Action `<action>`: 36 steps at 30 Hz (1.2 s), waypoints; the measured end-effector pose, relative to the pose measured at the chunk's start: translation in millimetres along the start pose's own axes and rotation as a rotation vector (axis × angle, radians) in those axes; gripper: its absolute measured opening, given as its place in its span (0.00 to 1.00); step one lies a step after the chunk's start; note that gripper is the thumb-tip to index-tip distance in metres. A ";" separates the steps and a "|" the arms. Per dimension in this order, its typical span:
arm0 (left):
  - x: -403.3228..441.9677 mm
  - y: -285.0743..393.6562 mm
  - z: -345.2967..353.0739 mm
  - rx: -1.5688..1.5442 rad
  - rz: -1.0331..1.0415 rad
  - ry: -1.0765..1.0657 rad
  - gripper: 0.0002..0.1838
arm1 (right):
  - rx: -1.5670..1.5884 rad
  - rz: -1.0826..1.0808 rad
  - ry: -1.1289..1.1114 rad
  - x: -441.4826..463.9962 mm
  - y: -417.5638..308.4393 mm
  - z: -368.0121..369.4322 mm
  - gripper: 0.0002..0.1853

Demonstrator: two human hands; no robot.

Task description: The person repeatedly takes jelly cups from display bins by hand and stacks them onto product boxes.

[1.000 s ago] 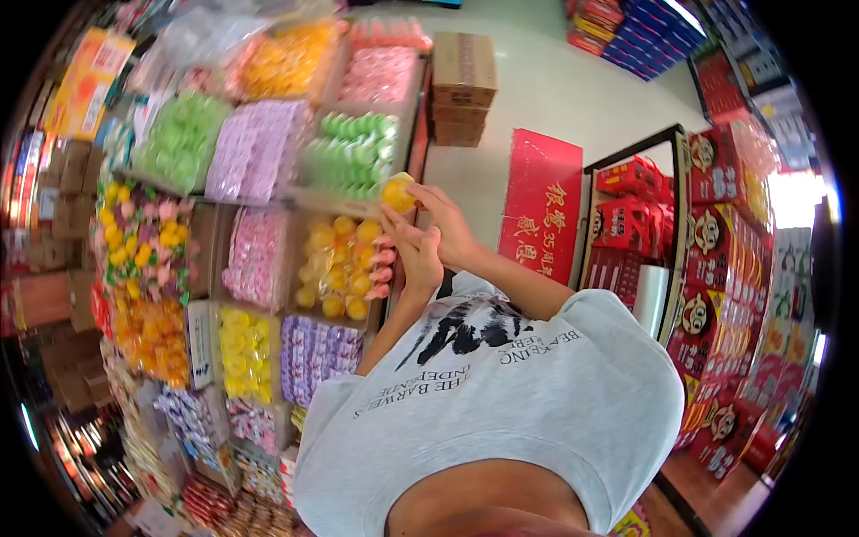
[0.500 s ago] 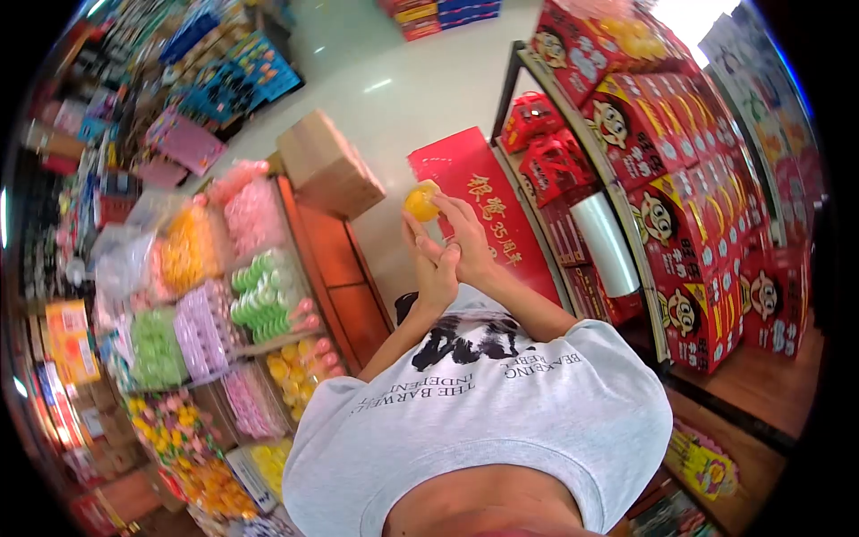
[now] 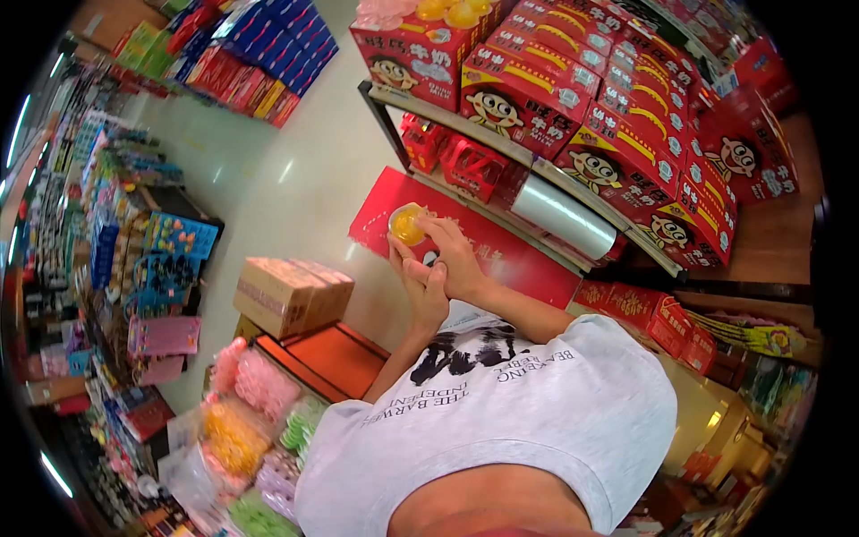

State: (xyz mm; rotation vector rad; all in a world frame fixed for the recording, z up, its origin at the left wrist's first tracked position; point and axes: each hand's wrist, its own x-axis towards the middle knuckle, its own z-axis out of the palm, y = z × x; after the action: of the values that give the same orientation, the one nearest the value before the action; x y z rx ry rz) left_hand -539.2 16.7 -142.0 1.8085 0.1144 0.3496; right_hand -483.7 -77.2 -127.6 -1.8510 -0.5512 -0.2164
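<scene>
In front of my chest I hold a round yellow item in a clear plastic shell (image 3: 408, 224), possibly a small tub or ball; its exact kind I cannot make out. My left hand (image 3: 424, 285) grips its lower edge with the fingertips. My right hand (image 3: 455, 258) touches the right side of it with bent fingers. The two hands press against each other below the item. Similar yellow round items (image 3: 461, 12) sit on top of a red milk carton (image 3: 413, 55) at the shelf's upper end.
Stacked red milk cartons (image 3: 528, 98) fill the shelf on the right. A red box (image 3: 528, 255) lies at its foot. Brown cardboard boxes (image 3: 286, 300) stand on the left, beside an orange-red stand (image 3: 327, 362) and bagged pink, orange and green goods (image 3: 237, 430). Blue boxes (image 3: 277, 45) are stacked farther off.
My view has turned toward the shelf side, so the milk cartons now show more and the bagged goods slide down and left. Both hands stay on the yellow item.
</scene>
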 end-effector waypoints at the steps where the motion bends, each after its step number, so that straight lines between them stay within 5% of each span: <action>1: 16.9 -1.3 -0.1 0.021 0.010 -0.018 0.49 | -0.012 0.002 0.021 13.6 3.0 0.6 0.37; 20: 236.3 6.6 28.8 -0.199 0.092 -0.350 0.49 | -0.168 0.047 0.372 187.2 54.2 -7.7 0.35; 29: 329.3 5.9 78.5 -0.242 0.131 -0.301 0.48 | -0.117 0.001 0.448 272.5 99.5 -38.1 0.35; 34: 374.7 5.8 91.0 -0.086 0.211 -0.312 0.47 | -0.016 0.093 0.439 312.8 114.8 -49.7 0.33; 36: 385.4 10.1 92.2 0.217 0.244 -0.312 0.48 | -0.006 0.102 0.424 323.7 122.7 -56.4 0.32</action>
State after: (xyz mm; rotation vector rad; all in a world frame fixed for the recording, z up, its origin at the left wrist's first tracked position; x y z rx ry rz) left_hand -147.1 28.5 -85.2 2.0755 -0.2996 0.2283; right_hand -136.3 -75.1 -79.2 -1.7650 -0.1625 -0.5264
